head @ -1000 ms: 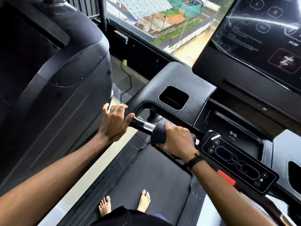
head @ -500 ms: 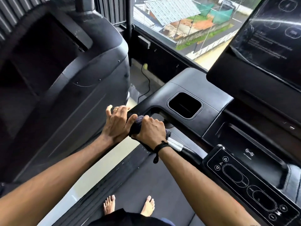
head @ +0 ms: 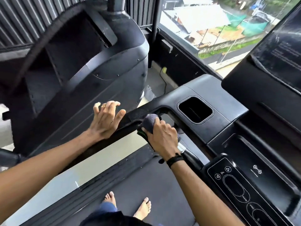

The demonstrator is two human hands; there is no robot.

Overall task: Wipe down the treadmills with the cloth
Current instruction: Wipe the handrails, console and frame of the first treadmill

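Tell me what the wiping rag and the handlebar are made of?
The bunched dark grey cloth in the right hand looks like soft, fuzzy microfibre or terry. The black treadmill handlebar looks like matte plastic or rubber; its shiny silver band is probably metal.

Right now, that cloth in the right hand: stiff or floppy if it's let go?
Probably floppy: the cloth bunches into a rounded wad under the right hand and wraps the handlebar. It looks soft and light, so it likely drapes or slides off the bar if released. The left hand is open, fingers spread, not helping hold it.
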